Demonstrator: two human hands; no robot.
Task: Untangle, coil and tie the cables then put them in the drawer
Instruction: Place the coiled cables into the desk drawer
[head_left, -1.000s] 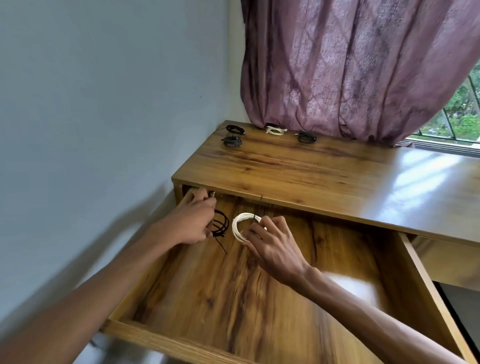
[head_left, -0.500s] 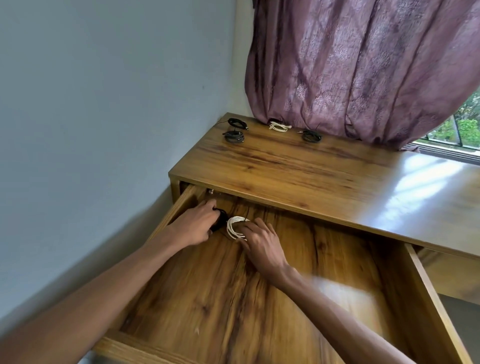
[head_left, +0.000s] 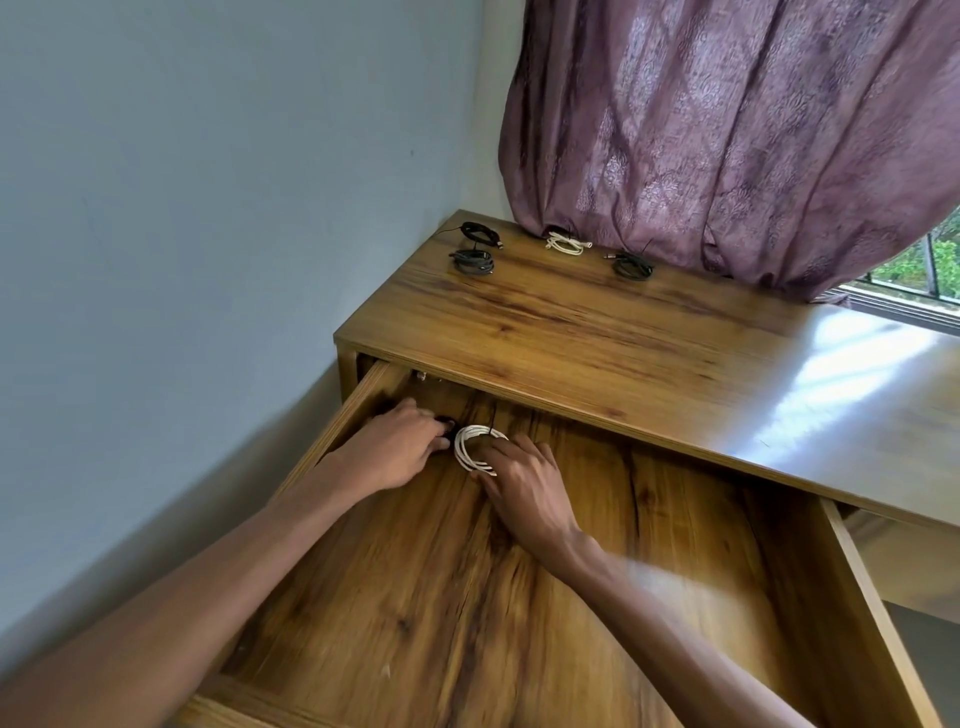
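Wooden desk (head_left: 597, 332) in a corner by a blue-grey wall, purple curtain (head_left: 727, 130) behind it, its drawer (head_left: 852, 582) pulled open.

My left hand (head_left: 395, 452) is curled over a black cable coil (head_left: 445, 427) at the drawer's back-left; my right hand (head_left: 524, 488) pinches a white cable coil (head_left: 475, 449) just beside it on the drawer floor. On the desk's far edge lie three dark coils (head_left: 472, 260) and one white coil (head_left: 565, 243).
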